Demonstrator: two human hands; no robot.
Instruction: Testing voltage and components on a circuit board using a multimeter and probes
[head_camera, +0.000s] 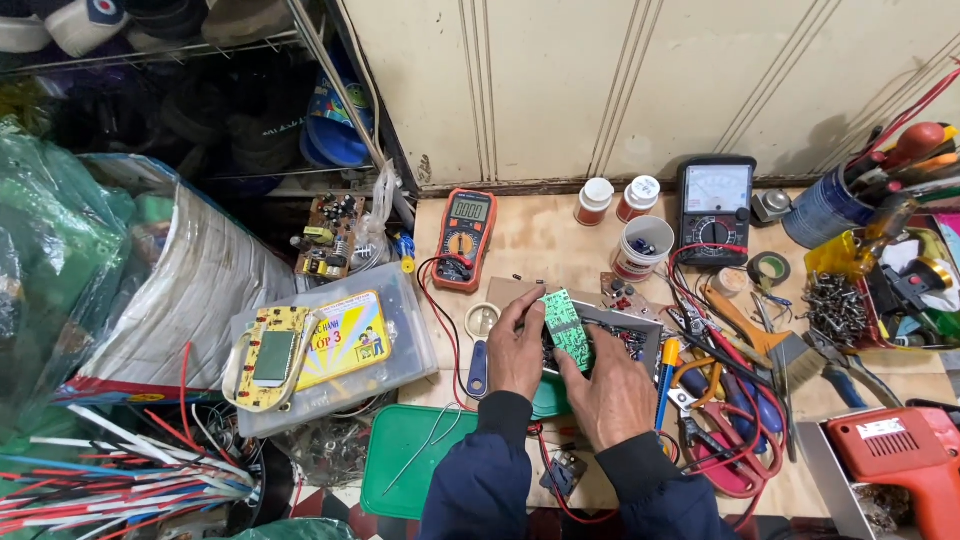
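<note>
Both hands (565, 365) hold green board (567, 327) | yellow-labelled clear box (345, 345) left

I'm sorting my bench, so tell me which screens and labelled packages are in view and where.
Orange digital multimeter: bench back, left; small grey screen.
Black analogue meter: back, right; pale dial window.
Two brown bottles: between them; white caps.
Clear plastic box: left; yellow label inside.

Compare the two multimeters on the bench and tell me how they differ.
The orange multimeter has a small digital screen; the black multimeter has a wide needle-scale face. The orange one lies left of the white cup, the black one to its right, against the wall. The orange one looks narrower, the black one broader. Both carry a round selector dial, lie face up, and have leads trailing toward the hands, which hold a green circuit board.
</note>
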